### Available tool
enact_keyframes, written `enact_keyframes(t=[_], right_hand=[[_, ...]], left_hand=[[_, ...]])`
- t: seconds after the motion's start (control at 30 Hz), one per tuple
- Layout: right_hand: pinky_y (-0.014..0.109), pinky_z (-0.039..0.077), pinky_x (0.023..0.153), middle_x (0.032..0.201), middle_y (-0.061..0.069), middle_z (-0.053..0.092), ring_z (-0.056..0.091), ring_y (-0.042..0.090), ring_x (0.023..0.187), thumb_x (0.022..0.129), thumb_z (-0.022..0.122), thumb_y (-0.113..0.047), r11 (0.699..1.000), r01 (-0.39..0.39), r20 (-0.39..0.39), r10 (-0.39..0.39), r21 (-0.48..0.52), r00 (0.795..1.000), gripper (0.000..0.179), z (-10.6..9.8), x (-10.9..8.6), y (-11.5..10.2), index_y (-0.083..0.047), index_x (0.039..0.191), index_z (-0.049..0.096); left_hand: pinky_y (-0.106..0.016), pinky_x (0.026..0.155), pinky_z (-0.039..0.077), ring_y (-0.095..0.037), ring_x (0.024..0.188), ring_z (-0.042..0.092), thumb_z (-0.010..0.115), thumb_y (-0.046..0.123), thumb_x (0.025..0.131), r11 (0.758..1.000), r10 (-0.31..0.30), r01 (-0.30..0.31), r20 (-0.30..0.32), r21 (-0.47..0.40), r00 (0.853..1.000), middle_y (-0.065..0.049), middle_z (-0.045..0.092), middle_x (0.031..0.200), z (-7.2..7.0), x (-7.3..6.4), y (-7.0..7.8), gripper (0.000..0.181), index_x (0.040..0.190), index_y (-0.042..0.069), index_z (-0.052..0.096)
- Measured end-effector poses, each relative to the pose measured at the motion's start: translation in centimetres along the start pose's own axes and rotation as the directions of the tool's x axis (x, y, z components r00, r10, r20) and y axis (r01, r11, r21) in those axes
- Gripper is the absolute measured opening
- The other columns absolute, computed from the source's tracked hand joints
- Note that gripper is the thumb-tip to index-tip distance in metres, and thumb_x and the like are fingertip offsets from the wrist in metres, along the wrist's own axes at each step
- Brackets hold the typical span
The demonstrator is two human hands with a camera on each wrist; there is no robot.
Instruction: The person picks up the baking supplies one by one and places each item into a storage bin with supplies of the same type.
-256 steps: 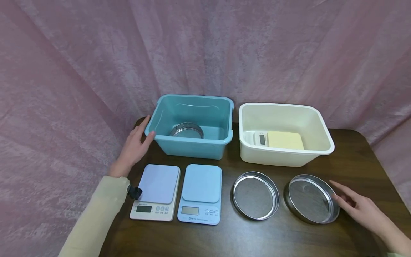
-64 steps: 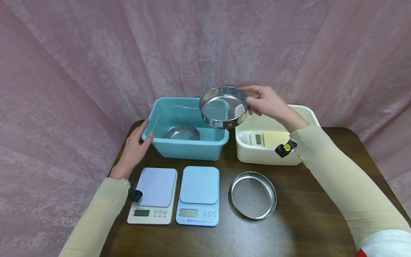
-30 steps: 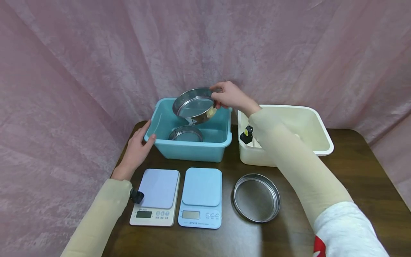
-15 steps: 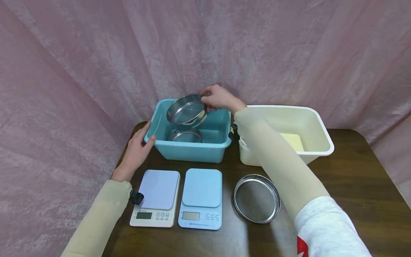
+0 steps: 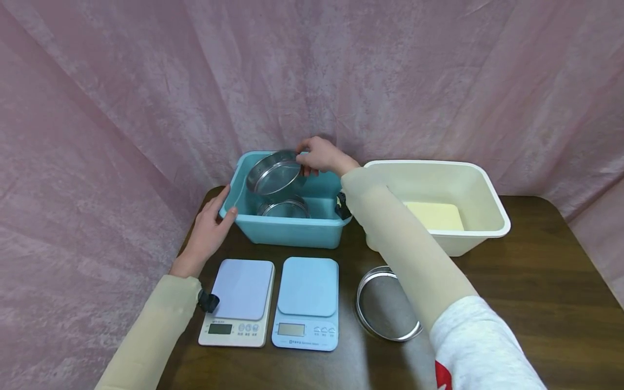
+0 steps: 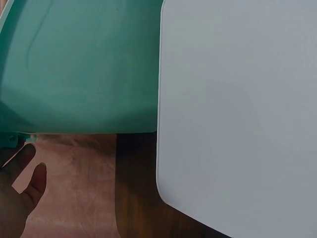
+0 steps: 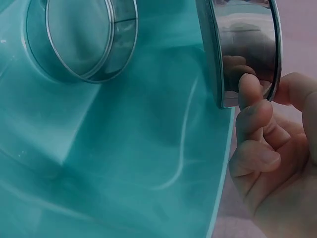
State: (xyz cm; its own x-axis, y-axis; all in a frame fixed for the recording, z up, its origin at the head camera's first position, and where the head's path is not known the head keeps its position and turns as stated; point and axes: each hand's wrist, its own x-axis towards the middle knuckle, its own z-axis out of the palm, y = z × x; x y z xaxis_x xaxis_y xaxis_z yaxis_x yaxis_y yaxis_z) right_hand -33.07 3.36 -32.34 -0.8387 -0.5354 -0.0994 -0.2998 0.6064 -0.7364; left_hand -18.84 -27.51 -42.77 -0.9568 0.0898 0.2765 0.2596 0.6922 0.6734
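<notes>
My right hand (image 5: 319, 156) pinches the rim of a round metal sieve (image 5: 275, 174), which hangs tilted in the upper part of the blue bin (image 5: 292, 232). In the right wrist view the fingers (image 7: 250, 94) press against the shiny side wall of that sieve (image 7: 247, 49). Lower in the bin lies a second sieve (image 5: 287, 208), partly covered by the held one. My left hand (image 5: 207, 230) rests at the bin's left rim with fingers spread and thumb apart; in the left wrist view the hand (image 6: 20, 193) is only partly visible.
Two kitchen scales, one white (image 5: 244, 292) and one light blue (image 5: 307, 303), lie side by side in front. A third sieve (image 5: 385, 306) lies flat, partly under my right sleeve. The cream bin (image 5: 468, 189) at right contains a yellow-topped scale (image 5: 436, 215). A pink curtain (image 5: 312, 70) hangs behind.
The right hand has lifted the rightmost sieve from the table, carried it left over the blue bin and lowered it partway inside. The left hand has stayed at the bin's rim.
</notes>
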Motion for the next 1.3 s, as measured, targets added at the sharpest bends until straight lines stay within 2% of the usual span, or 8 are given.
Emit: enact_keyframes(t=[0.27, 0.5, 0.73, 0.97, 1.17, 1.3], right_hand=[[0.030, 0.040, 0.055, 0.076, 0.005, 0.073, 0.063, 0.021, 0.062, 0.109, 0.053, -0.020, 0.997, -0.065, 0.074, 0.067, -0.029, 0.995, 0.041, 1.3, 0.9, 0.2, -0.005, 0.146, 0.056], [0.031, 0.040, 0.054, 0.078, 0.005, 0.075, 0.063, 0.019, 0.061, 0.109, 0.053, -0.019, 0.996, -0.076, 0.124, 0.080, -0.040, 0.989, 0.042, 1.5, 1.5, 0.1, -0.005, 0.149, 0.054], [0.033, 0.040, 0.056, 0.081, 0.007, 0.075, 0.063, 0.018, 0.062, 0.109, 0.052, -0.018, 0.996, -0.073, 0.148, 0.080, -0.052, 0.986, 0.043, 1.7, 2.0, -0.2, -0.004, 0.149, 0.052], [0.029, 0.041, 0.059, 0.088, 0.008, 0.077, 0.066, 0.023, 0.072, 0.109, 0.052, -0.018, 0.992, -0.075, 0.179, 0.093, -0.105, 0.979, 0.043, 2.2, 2.1, -0.7, -0.005, 0.150, 0.051], [0.026, 0.036, 0.050, 0.088, 0.008, 0.077, 0.069, 0.032, 0.081, 0.110, 0.051, -0.017, 0.984, -0.089, 0.211, 0.121, -0.154, 0.970, 0.043, 2.6, 2.5, -0.7, -0.004, 0.151, 0.050], [0.025, 0.036, 0.051, 0.088, 0.007, 0.077, 0.069, 0.029, 0.080, 0.109, 0.051, -0.017, 0.980, -0.093, 0.245, 0.135, -0.174, 0.960, 0.044, 2.8, 2.4, -0.5, -0.005, 0.152, 0.049]], left_hand=[[-0.059, 0.099, 0.042, -0.041, 0.126, 0.049, 0.054, 0.034, 0.109, 1.000, -0.006, 0.006, 0.004, 0.008, 1.000, -0.024, 0.043, 0.156, -0.1, -0.3, 0.1, 0.065, 0.165, 0.010, 0.030], [-0.055, 0.093, 0.044, -0.038, 0.116, 0.050, 0.053, 0.033, 0.109, 1.000, -0.006, 0.006, 0.003, 0.019, 1.000, -0.024, 0.046, 0.154, -0.1, -0.3, 0.2, 0.065, 0.165, 0.010, 0.030], [-0.058, 0.098, 0.042, -0.039, 0.124, 0.049, 0.052, 0.036, 0.110, 0.999, -0.025, 0.024, 0.019, 0.028, 1.000, -0.023, 0.042, 0.158, -0.2, -0.4, 0.2, 0.065, 0.166, 0.013, 0.028], [-0.064, 0.108, 0.038, -0.042, 0.140, 0.043, 0.053, 0.035, 0.109, 1.000, -0.026, 0.026, 0.017, 0.016, 1.000, -0.022, 0.040, 0.160, -0.2, -0.6, 0.2, 0.065, 0.166, 0.015, 0.030], [-0.062, 0.106, 0.039, -0.042, 0.136, 0.046, 0.055, 0.034, 0.109, 1.000, -0.002, 0.002, 0.003, 0.014, 1.000, -0.022, 0.042, 0.159, -0.1, -0.4, -0.1, 0.065, 0.165, 0.013, 0.031], [-0.061, 0.104, 0.041, -0.042, 0.132, 0.048, 0.056, 0.032, 0.109, 1.000, 0.006, -0.006, 0.001, 0.001, 1.000, -0.024, 0.043, 0.157, -0.1, -0.4, 0.0, 0.065, 0.165, 0.012, 0.031]])
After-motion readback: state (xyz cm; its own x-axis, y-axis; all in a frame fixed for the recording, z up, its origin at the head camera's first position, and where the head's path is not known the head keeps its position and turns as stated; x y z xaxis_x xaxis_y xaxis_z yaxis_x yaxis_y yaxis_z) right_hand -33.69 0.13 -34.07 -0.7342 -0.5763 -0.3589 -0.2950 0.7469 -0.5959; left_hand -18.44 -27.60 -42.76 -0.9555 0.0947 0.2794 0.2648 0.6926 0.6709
